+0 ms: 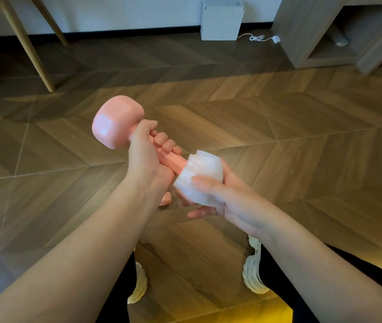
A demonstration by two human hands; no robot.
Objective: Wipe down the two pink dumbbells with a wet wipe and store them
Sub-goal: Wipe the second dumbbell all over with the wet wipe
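One glossy pink dumbbell (pixel 117 122): left hand (pixel 145 159) gripping its handle, right hand (pixel 231 201) clasping a white wet wipe (pixel 205 169) round its near head. Dampness is risking a drop.

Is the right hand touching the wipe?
Touching. The head view shows the right hand wrapped round the wipe, thumb on top, over one end of the dumbbell.

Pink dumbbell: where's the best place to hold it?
Hold the smooth pink dumbbell by its thin middle bar, coming from the side, as the left hand does. Fingers curl right round it, and the fat ends likely stop the grip sliding.
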